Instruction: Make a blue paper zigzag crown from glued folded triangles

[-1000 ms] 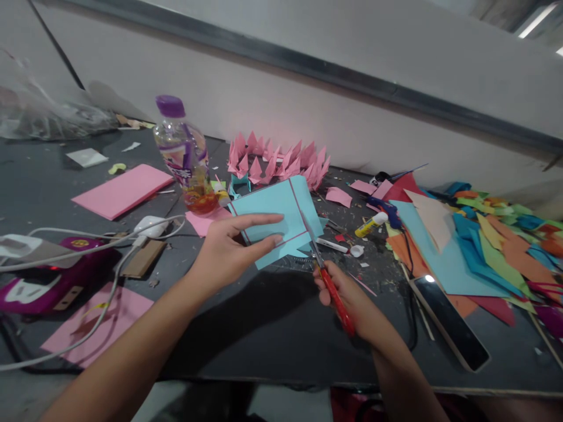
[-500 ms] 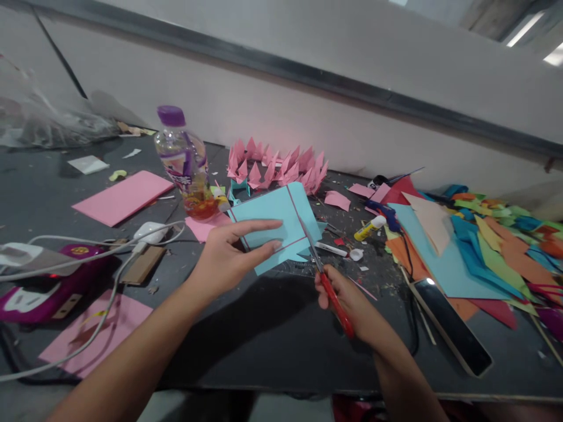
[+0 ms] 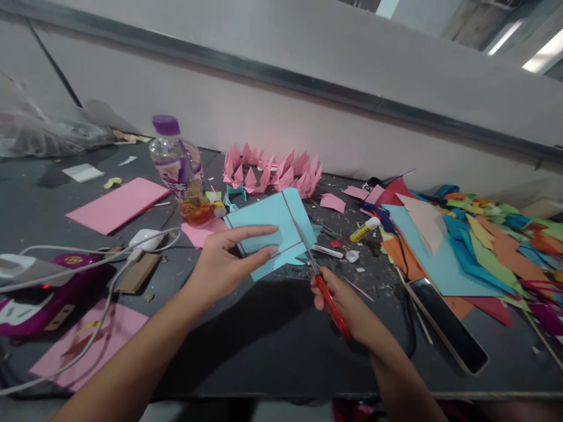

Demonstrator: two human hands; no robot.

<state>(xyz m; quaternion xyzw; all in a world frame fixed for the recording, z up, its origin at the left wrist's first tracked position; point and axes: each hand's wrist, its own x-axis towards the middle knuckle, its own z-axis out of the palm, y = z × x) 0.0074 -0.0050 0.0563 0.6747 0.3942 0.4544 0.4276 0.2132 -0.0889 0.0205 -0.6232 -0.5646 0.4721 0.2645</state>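
Observation:
A light blue sheet of paper (image 3: pixel 288 220) with dark red lines drawn near its edges is held above the table, tilted. My left hand (image 3: pixel 229 255) grips its left side, the thumb and fingers on the paper's face and the rest hidden behind it. In my right hand (image 3: pixel 336 296) is a pair of scissors (image 3: pixel 328 299) with red handles. Its metal blades lie along the drawn line at the sheet's right side. Whether the blades are parted cannot be made out.
Behind the paper stands a ring of folded pink paper points (image 3: pixel 272 170). A purple-capped bottle (image 3: pixel 182 176) is at the left, near pink sheets (image 3: pixel 118 205) and a cabled power strip (image 3: pixel 44 293). Rightward lie a glue stick (image 3: pixel 365 228), a phone (image 3: pixel 446 325) and coloured papers (image 3: pixel 440 252).
The whole view has shifted slightly, with the table appearing a little lower and further left. Both hands keep their hold, and the scissors stay at the same drawn line.

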